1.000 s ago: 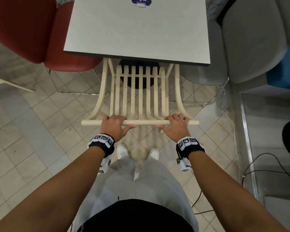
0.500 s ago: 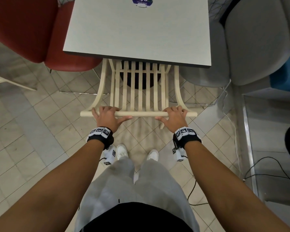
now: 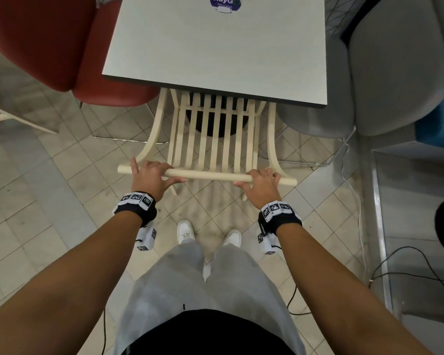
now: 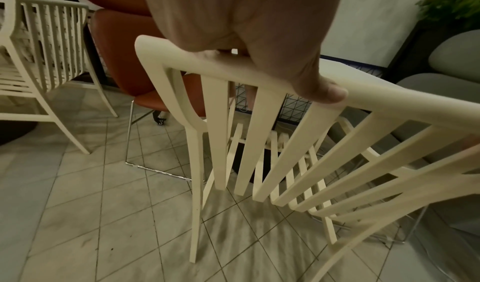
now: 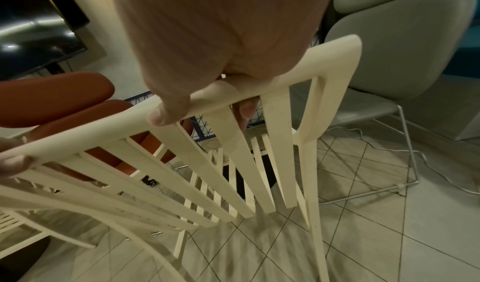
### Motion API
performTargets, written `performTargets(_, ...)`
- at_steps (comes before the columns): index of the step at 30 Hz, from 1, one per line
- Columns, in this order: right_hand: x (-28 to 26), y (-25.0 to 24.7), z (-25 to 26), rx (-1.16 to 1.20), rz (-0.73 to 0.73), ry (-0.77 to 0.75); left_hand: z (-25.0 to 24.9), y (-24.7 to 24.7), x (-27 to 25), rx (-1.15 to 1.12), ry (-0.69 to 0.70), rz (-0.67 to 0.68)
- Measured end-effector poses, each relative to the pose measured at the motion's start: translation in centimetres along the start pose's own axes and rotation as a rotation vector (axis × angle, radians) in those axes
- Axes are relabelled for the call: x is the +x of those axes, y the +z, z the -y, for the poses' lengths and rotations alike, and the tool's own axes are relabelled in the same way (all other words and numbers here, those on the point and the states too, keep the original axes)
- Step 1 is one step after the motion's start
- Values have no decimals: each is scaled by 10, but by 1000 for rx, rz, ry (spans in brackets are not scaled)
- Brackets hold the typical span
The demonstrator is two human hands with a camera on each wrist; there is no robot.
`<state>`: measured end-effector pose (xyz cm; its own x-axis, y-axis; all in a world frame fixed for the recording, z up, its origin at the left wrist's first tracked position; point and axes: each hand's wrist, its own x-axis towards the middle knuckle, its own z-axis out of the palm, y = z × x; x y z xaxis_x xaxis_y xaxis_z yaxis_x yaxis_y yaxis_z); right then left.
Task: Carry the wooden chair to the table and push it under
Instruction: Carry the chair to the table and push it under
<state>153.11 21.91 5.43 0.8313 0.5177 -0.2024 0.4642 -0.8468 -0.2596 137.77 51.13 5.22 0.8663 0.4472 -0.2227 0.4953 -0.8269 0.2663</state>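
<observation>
Tiled floor [image 3: 49, 201] all round, pale, laid on the diagonal. Grey-topped table [image 3: 215, 52] straight ahead, with a round purple sticker [image 3: 224, 2] cut off at the far edge of the head view. Red upholstered chair [image 3: 62, 47] close beside the table on the left, its seat reaching just under the table corner; grey upholstered chair [image 3: 395, 73] likewise on the right, a blue patch behind it. Cream wooden chair [image 3: 215, 139] between those two, seat already beneath the tabletop, slatted back leaning toward the person. Dark round table base [image 3: 215, 124] visible through the slats, right behind the seat.

Left hand [image 3: 151, 179] clamped on the top rail near its left end, fingers curled over, thumb laid along the near face; right hand [image 3: 260, 184] gripping the same rail near its right end in the same way. Thumb tips plain in both wrist views, remaining fingers mostly hidden behind the rail.

Second cream slatted chair [image 4: 39, 60] off to the left in the left wrist view, partly cut off. Green plant [image 4: 454, 5] at upper right there, blurred. White cable [image 3: 354, 201] and black cables [image 3: 408, 265] along the floor on the right. White shoes [image 3: 186, 230] below the rail. Front legs of the wooden chair out of sight under the table.
</observation>
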Motion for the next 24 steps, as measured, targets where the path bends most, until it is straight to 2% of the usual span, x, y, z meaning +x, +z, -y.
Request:
performTargets(15,10,-4,-6,80,0,9,-7,-4,12,11,-47,76)
performTargets(24,18,-7,-13,93,51,23,-15,-9,17,13,-70,103)
